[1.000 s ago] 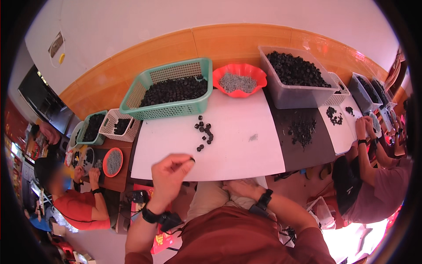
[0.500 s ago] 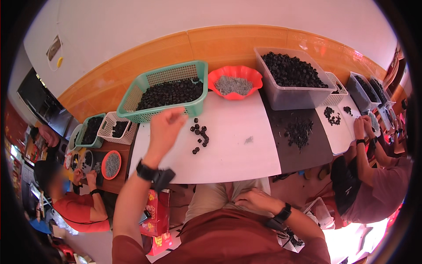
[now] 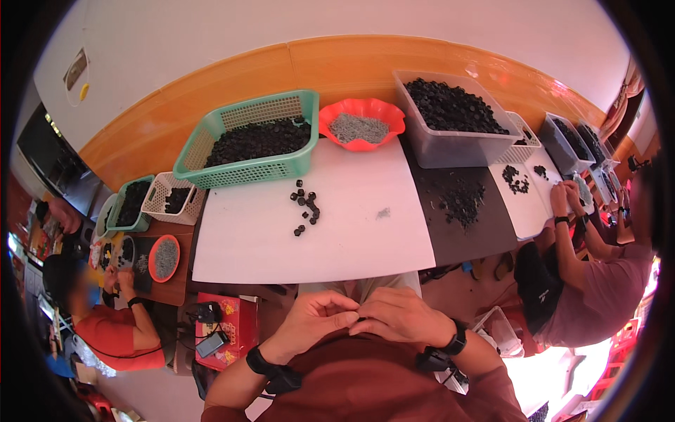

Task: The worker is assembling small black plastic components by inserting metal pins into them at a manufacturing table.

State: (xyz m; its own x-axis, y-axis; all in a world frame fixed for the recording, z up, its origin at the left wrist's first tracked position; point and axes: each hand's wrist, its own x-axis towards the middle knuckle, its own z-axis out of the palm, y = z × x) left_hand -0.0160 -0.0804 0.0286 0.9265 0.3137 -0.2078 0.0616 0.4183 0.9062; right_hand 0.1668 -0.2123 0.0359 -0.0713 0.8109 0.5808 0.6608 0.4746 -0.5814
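Observation:
My left hand (image 3: 309, 322) and my right hand (image 3: 402, 318) meet in front of my body, below the table's near edge. The fingertips of both are closed in a pinch and touch or nearly touch. A speck of something dark shows between them, too small and covered to name. Beyond them, on the white tabletop sheet (image 3: 281, 257), lies a loose cluster of small black knob-like parts (image 3: 307, 202). To its right is a little heap of thin grey pins (image 3: 383, 212).
Along the wall stand a green basket (image 3: 242, 172) of black parts, a red scalloped bowl (image 3: 362, 145) of pins and a clear bin (image 3: 457, 149) of black parts. More black pieces (image 3: 463, 204) lie on a dark mat. Co-workers sit left (image 3: 105, 330) and right (image 3: 598, 295).
My left hand has come back from beside the green basket to my lap. My right hand has lifted from my thigh and moved left to meet it.

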